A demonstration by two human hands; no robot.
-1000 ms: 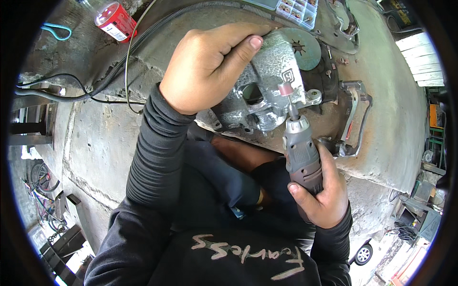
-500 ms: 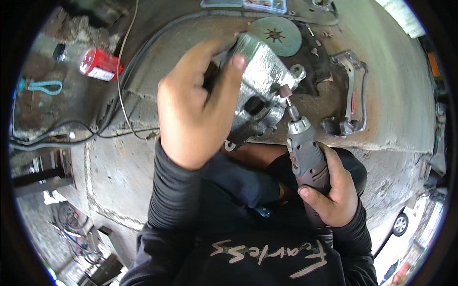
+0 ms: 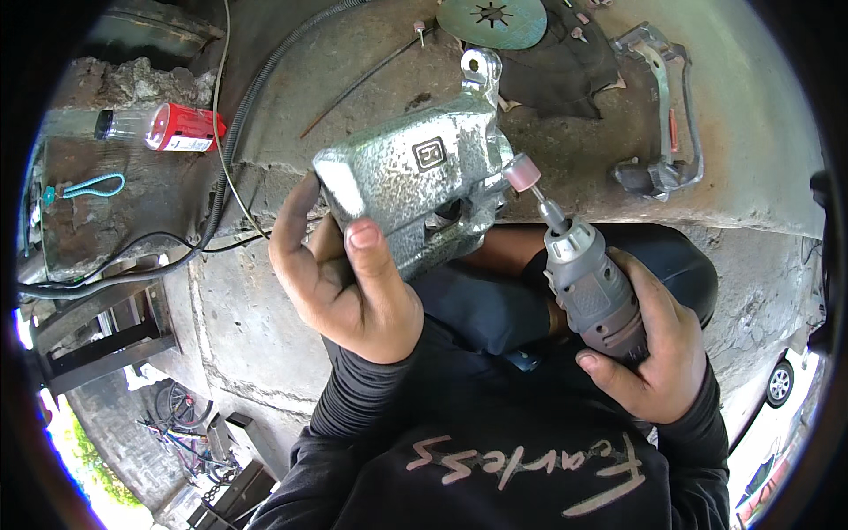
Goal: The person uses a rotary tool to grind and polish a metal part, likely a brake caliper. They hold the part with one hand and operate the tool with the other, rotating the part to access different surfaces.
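Note:
My left hand (image 3: 353, 283) grips a silvery metal brake caliper (image 3: 397, 168) by its left end, thumb on the near face and fingers underneath. The caliper is held tilted above my lap, with an eyelet lug (image 3: 480, 66) pointing away from me. A grey rotary tool (image 3: 596, 296) sits in my right hand (image 3: 658, 353), its fingers wrapped round the body and its nose pointing up and left. At its tip, a pink cylindrical grinding stone (image 3: 522, 172) is close by the caliper's right side; whether they touch I cannot tell.
A greenish round disc (image 3: 495, 22) and a dark cloth (image 3: 561, 75) lie on the concrete ledge at the far side. To the right rests a metal bracket (image 3: 687, 115). Left are a red-labelled bottle (image 3: 181, 128), cables (image 3: 212, 208) and a teal loop (image 3: 93, 185).
My left hand has turned the caliper, bringing its broad stamped face into view and the lug farther up. The rotary tool has shifted slightly right. The whole view has tilted a little.

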